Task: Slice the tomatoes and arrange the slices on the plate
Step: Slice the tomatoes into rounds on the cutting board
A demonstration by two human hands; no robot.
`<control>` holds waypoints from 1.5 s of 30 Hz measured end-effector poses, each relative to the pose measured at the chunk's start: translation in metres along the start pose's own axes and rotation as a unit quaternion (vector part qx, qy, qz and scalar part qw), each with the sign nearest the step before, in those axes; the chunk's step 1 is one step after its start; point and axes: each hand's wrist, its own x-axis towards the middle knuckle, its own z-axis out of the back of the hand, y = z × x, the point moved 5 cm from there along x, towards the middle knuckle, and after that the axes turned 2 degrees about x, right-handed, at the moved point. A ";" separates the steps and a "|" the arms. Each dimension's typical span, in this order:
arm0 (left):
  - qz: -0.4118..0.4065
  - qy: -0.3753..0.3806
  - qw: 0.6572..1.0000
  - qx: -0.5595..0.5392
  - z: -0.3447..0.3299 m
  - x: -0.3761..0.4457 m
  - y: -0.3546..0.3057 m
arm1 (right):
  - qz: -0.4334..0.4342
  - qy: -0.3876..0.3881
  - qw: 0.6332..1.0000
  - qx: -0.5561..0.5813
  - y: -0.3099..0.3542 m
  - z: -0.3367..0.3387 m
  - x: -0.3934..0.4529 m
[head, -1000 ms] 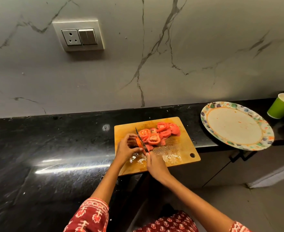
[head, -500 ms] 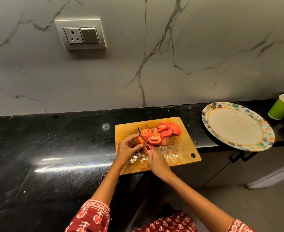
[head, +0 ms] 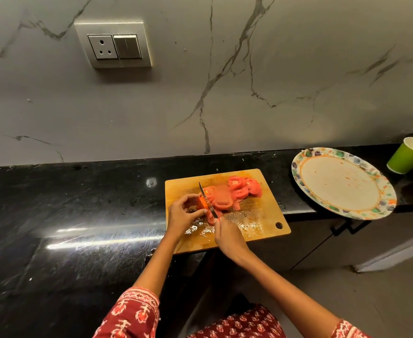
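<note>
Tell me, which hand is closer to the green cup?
The right hand, though it is far from the green cup, holding the knife at the cutting board. The left hand is farther left, holding the tomato piece.

Green cup (head: 408, 154) at far right on black counter (head: 66, 215), near wall. Socket w/ switch (head: 114, 46) on grey marble wall (head: 273, 81), upper left. Cabinet handle (head: 349, 226) under counter edge.

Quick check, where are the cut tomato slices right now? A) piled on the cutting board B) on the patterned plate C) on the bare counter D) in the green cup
A: the tomato slices lie heaped on the cutting board just beyond the knife, while the plate holds no slices.
</note>
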 end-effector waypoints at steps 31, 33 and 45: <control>-0.006 -0.053 0.999 -0.005 0.011 -0.008 -0.007 | 0.040 0.022 0.998 -0.042 0.009 -0.007 0.009; -0.012 -0.048 0.999 -0.004 0.010 -0.008 -0.009 | 0.045 0.018 0.997 -0.053 0.011 -0.006 0.014; -0.014 -0.124 0.986 0.106 0.004 -0.016 -0.016 | 0.058 0.035 0.994 -0.090 0.006 0.001 0.025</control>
